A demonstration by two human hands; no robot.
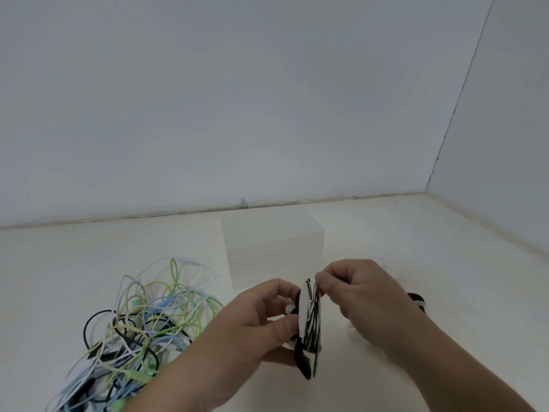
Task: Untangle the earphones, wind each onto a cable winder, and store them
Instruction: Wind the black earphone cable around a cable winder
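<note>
Winder (pixel 304 316) in your left hand (pixel 258 319): white face. Wound cord (pixel 313 322) on it, pinched at top by your right hand (pixel 362 292): black and white strands, look like stripes. Black tab (pixel 303 361) at lower end of winder. Earphone tangle (pixel 139 331) on your left: white, lime green, pale yellow, light blue, black strands, all mixed. Box (pixel 273 248): clear, colourless. Table (pixel 445 263): plain cream-white. Wall (pixel 237 99): pale grey-blue. Small thing (pixel 417 301) past your right hand: black with white band.
</note>
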